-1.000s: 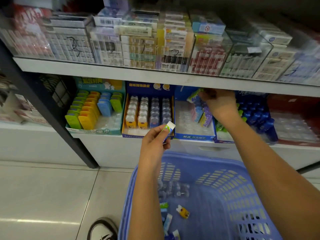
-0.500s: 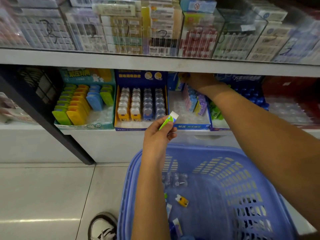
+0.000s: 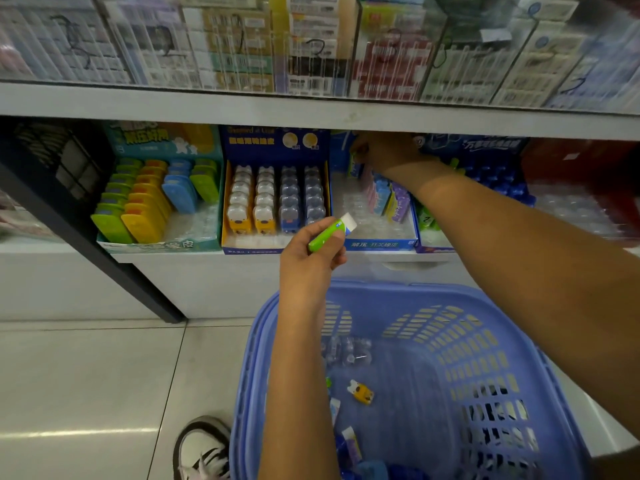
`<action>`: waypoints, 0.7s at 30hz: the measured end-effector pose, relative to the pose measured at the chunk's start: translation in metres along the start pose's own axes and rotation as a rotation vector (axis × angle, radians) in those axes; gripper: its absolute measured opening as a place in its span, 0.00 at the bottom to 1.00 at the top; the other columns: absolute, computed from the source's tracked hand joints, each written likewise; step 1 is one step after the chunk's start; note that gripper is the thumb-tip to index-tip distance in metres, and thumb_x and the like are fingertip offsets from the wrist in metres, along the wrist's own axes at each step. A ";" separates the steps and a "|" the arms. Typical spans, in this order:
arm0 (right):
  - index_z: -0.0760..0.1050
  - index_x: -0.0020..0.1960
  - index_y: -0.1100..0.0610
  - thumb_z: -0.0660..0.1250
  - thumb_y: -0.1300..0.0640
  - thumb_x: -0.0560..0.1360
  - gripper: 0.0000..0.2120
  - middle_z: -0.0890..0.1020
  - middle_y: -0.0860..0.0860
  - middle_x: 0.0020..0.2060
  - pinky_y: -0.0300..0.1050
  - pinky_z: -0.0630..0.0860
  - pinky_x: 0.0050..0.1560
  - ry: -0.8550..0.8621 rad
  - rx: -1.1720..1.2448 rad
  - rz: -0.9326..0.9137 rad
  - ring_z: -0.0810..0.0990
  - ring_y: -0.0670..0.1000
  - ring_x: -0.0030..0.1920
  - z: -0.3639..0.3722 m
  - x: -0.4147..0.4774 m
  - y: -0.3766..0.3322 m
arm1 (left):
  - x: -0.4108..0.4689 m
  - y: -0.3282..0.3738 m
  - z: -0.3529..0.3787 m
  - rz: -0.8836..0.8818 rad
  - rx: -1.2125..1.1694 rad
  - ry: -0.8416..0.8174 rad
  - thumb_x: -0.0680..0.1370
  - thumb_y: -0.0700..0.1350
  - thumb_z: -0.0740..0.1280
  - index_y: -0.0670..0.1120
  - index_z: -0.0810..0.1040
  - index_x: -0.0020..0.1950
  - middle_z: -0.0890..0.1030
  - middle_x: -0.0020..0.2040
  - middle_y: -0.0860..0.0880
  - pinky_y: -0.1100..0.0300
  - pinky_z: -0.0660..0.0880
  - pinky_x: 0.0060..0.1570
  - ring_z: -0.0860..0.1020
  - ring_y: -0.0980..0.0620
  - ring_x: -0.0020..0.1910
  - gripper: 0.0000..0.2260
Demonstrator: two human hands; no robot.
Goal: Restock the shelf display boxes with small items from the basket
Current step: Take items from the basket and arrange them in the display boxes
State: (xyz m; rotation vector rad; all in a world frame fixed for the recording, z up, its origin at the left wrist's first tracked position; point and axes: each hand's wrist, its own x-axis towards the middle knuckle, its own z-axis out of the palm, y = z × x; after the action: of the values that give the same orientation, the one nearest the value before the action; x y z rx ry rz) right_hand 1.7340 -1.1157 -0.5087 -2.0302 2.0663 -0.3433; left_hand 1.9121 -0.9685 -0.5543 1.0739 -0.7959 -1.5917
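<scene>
My left hand (image 3: 308, 258) grips a green eraser with a white tip (image 3: 331, 232), held above the blue basket (image 3: 485, 358) in front of the lower shelf. Far back in the blue display box (image 3: 377, 244), my right hand (image 3: 384, 152) pinches a small green and white item (image 3: 355, 166) at the box's rear. That box holds a row of pink, blue and purple erasers (image 3: 388, 199) along its right side. In the basket lie a yellow animal eraser (image 3: 362, 393), a clear blister tray (image 3: 346, 351) and several small erasers near the bottom edge.
Left of the blue box stand a box of bear-shaped erasers (image 3: 277, 202) and a teal box of green, yellow and blue cases (image 3: 152, 199). More boxes sit to the right. The upper shelf edge (image 3: 311, 112) overhangs my right hand. A shoe (image 3: 204, 448) is on the tiled floor.
My right hand has reached deeper toward the back of the blue box. The left hand has turned the green eraser and holds it a little higher against the shelf front.
</scene>
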 end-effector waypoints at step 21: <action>0.81 0.45 0.52 0.75 0.47 0.66 0.12 0.83 0.48 0.38 0.29 0.75 0.33 -0.102 0.480 -0.064 0.80 0.40 0.33 -0.034 -0.131 -0.033 | 0.000 0.000 0.028 0.530 0.864 0.046 0.78 0.47 0.66 0.43 0.80 0.45 0.73 0.34 0.51 0.70 0.65 0.30 0.70 0.57 0.30 0.08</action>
State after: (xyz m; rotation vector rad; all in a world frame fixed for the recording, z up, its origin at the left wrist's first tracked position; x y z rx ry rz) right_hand 1.7571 -0.9844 -0.4665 -1.7793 1.6607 -0.6597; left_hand 1.8862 -0.9686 -0.5436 1.3193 -1.6525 -0.7522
